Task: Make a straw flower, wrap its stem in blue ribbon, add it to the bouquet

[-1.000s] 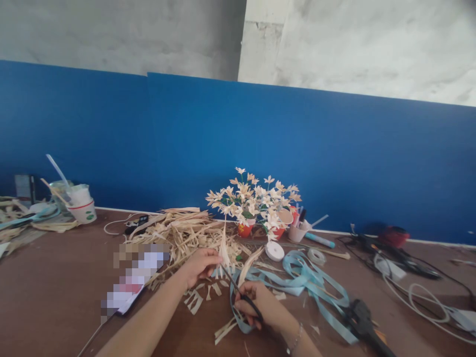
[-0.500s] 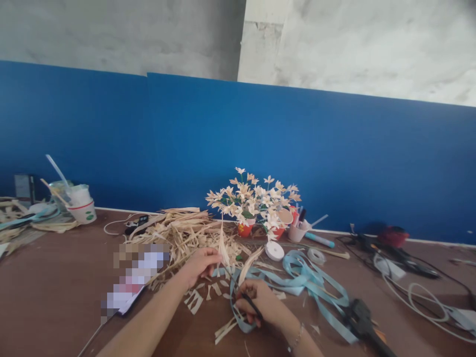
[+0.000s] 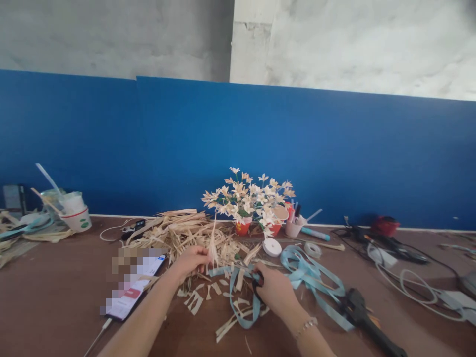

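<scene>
My left hand point(image 3: 192, 261) pinches a pale strip of dried husk point(image 3: 213, 244), whose thin tip points upward. To its right, my right hand point(image 3: 275, 286) has its fingers through the black handles of a pair of scissors point(image 3: 256, 283); the blades are thin and hard to make out. Light-blue ribbon point(image 3: 245, 323) loops on the table beneath the scissors. Small cut husk scraps point(image 3: 194, 301) lie below and between the hands. Behind the left hand spreads a heap of dried husk point(image 3: 182, 229).
Husk flowers point(image 3: 247, 196) stand in red pots at the back. A phone point(image 3: 130, 295) lies left of my left arm. On the right are a white ribbon roll point(image 3: 272, 247), a black glue gun point(image 3: 359, 310) and cables point(image 3: 405, 287). A blue partition point(image 3: 186, 144) rises behind.
My right hand has moved up and turned, bringing the scissors' handles higher. The left hand keeps its pinch on the husk strip. The whole view has shifted slightly.
</scene>
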`<state>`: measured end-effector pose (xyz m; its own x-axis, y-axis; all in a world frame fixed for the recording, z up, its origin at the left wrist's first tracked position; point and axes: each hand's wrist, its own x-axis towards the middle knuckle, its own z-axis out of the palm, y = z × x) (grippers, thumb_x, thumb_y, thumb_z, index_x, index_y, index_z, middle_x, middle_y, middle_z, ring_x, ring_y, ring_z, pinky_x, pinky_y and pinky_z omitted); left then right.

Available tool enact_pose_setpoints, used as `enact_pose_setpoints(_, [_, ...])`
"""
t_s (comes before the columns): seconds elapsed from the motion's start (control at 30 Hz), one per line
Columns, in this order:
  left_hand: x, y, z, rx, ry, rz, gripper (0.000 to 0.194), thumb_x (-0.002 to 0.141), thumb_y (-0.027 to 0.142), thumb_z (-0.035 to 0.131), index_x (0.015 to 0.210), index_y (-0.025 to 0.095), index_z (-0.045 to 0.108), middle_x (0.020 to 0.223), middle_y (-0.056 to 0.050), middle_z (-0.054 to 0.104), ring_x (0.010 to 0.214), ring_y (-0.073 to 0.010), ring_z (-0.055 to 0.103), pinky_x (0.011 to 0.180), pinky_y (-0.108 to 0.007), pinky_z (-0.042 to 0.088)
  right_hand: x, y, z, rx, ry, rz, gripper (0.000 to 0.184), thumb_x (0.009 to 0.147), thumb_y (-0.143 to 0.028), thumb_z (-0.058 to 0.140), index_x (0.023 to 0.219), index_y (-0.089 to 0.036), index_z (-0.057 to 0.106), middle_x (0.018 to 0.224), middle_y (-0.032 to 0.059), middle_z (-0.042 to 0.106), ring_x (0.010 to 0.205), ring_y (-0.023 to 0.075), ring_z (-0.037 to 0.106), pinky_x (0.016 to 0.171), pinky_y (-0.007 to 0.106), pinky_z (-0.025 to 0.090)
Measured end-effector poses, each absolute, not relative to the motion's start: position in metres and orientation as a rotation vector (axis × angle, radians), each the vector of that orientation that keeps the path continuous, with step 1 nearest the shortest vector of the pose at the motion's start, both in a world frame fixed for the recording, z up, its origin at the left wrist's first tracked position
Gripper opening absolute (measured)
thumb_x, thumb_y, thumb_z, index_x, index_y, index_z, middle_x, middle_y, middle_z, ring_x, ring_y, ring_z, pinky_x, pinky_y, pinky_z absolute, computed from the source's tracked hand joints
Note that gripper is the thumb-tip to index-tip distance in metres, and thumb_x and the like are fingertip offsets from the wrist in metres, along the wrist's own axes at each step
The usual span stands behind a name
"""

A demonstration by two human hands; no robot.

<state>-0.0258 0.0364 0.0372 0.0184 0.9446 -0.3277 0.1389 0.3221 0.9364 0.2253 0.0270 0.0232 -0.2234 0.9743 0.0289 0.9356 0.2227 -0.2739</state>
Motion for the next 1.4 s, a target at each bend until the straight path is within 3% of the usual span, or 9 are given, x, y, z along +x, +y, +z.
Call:
enact_pose_setpoints(0.23, [-0.035,0.038,0.034,1.030,1.481,0.871,0.021,0.055,0.013,0.059,0.075,0.016,0.053,0.053,-0.001,0.064,0.036,-0.0072,0.046,0.033,-0.016,0.018,0.226,0.029,0.019,-1.823,-2.277,0.192,0.029,0.065,-0.020,0.056,0.094,-0.023,0.057,0.094,0.0040,0.063,0.086,0.0203,0.058,0.063,0.025,0.033])
enact_pose_setpoints(0.43, [-0.034,0.016,0.028,0.985,1.496,1.043,0.034,0.057,0.021,0.060,0.090,0.015,0.053,0.059,0.000,0.064,0.035,-0.0069,0.046,0.031,-0.016,0.021,0.225,0.023,0.027,-1.756,-2.425,0.274,0.021,0.067,-0.021,0.053,0.085,-0.024,0.062,0.086,0.0034,0.066,0.084,0.0201,0.059,0.064,0.025,0.035])
enact_pose_setpoints(0.7, [-0.023,0.002,0.006,0.864,1.353,1.132,0.019,0.059,0.030,0.062,0.065,0.013,0.055,0.064,-0.001,0.062,0.037,-0.0034,0.046,0.030,-0.013,0.021,0.260,0.022,0.044,-2.110,-2.388,0.235,0.023,0.062,-0.010,0.050,0.075,-0.021,0.066,0.082,0.0087,0.068,0.079,0.0240,0.062,0.059,0.027,0.034])
enact_pose_setpoints(0.9, [-0.024,0.000,0.007,0.841,1.336,1.241,0.024,0.063,0.035,0.064,0.065,0.013,0.055,0.062,0.000,0.061,0.035,-0.0022,0.042,0.029,-0.012,0.020,0.248,0.019,0.049,-1.917,-2.373,0.354,0.018,0.068,-0.019,0.052,0.080,-0.023,0.065,0.083,0.0056,0.067,0.079,0.0213,0.060,0.059,0.025,0.032])
enact_pose_setpoints(1.0, [-0.017,-0.006,0.015,0.818,1.221,1.274,0.024,0.065,0.033,0.065,0.072,0.014,0.054,0.073,-0.002,0.065,0.037,-0.0019,0.044,0.028,-0.011,0.021,0.239,0.015,0.047,-1.761,-2.471,0.515,0.016,0.066,-0.020,0.055,0.078,-0.022,0.066,0.081,0.0035,0.067,0.074,0.0181,0.058,0.057,0.023,0.030])
enact_pose_setpoints(1.2, [-0.002,-0.013,0.023,0.506,0.915,1.025,0.020,0.074,0.031,0.059,0.079,0.017,0.046,0.104,-0.011,0.064,0.058,-0.0117,0.064,0.030,-0.012,0.028,0.229,0.011,0.038,-1.713,-2.517,0.464,0.017,0.065,-0.019,0.054,0.077,-0.020,0.066,0.078,0.0049,0.067,0.073,0.0181,0.057,0.058,0.024,0.028])
enact_pose_setpoints(1.4, [-0.009,-0.006,0.016,0.336,0.903,1.076,0.011,0.078,0.023,0.055,0.079,0.017,0.045,0.110,-0.012,0.061,0.070,-0.0146,0.067,0.033,-0.013,0.036,0.229,0.008,0.038,-1.776,-2.578,0.455,0.017,0.060,-0.011,0.054,0.067,-0.020,0.068,0.072,0.0058,0.067,0.067,0.0181,0.059,0.052,0.024,0.026])
